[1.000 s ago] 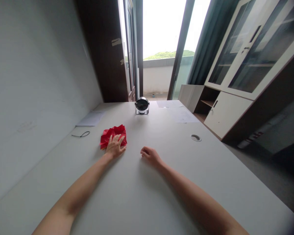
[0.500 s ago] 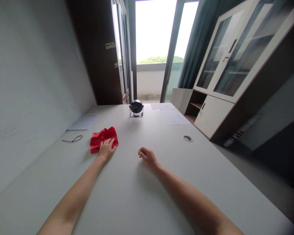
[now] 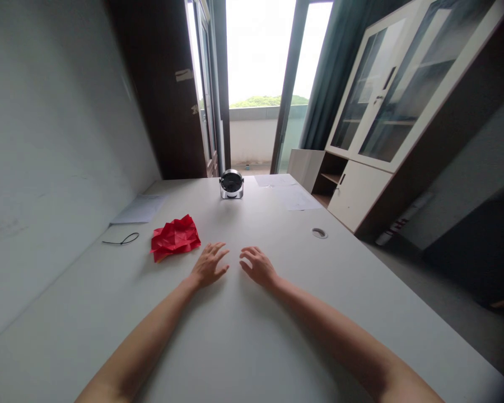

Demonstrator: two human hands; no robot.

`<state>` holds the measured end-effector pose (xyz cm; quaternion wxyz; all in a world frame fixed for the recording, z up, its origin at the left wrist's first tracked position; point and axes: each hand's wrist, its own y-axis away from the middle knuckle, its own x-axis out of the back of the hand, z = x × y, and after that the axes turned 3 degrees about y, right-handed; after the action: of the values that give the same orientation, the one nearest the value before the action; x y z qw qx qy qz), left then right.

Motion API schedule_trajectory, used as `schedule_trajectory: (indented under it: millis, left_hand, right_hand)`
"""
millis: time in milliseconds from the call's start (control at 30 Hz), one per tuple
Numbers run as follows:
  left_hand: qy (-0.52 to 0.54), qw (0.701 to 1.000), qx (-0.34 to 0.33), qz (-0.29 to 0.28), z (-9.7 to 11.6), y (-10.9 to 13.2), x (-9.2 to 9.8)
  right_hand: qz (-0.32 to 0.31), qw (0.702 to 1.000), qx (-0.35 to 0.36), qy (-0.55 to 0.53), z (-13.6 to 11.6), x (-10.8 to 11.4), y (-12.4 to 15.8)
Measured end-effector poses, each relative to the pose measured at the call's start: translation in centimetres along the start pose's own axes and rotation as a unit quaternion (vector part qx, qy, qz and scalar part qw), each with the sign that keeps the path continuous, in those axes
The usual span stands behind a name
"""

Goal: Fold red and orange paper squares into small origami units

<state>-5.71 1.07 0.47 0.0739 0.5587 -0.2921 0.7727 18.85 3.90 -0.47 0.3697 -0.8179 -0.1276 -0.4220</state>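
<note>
A crumpled, creased red paper (image 3: 175, 237) lies on the white table (image 3: 243, 336), left of centre. My left hand (image 3: 209, 265) rests flat on the table just right of the paper, fingers spread and holding nothing. My right hand (image 3: 258, 266) lies on the table beside it, fingers loosely stretched and apart, also holding nothing. The two hands are a short gap apart.
A small round desk fan (image 3: 231, 184) stands at the table's far end. Paper sheets (image 3: 294, 197) lie at the far right, another sheet (image 3: 139, 209) and a black cable tie (image 3: 121, 241) near the left wall. A cable hole (image 3: 319, 233) sits to the right. Cabinets (image 3: 373, 145) stand on the right.
My left hand has let go of the red paper and moved right, onto the bare table next to my right hand. My right hand's fingers have uncurled.
</note>
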Motion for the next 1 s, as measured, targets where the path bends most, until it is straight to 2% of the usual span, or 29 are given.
schedule_trajectory:
  millis: [200, 500, 1000]
  left_hand:
    - [0.024, 0.999, 0.012, -0.029, -0.6, -0.2, -0.7]
    - [0.014, 0.996, 0.020, -0.082, -0.9, 1.4, -0.7]
    - [0.002, 0.996, 0.012, -0.093, 0.1, 1.4, 0.0]
  right_hand:
    - [-0.070, 0.993, 0.011, 0.092, 1.2, 0.8, 1.3]
    - [-0.167, 0.980, -0.007, 0.105, 0.5, 1.3, 1.7]
    - [-0.149, 0.984, 0.008, 0.099, 0.5, 1.4, 1.6]
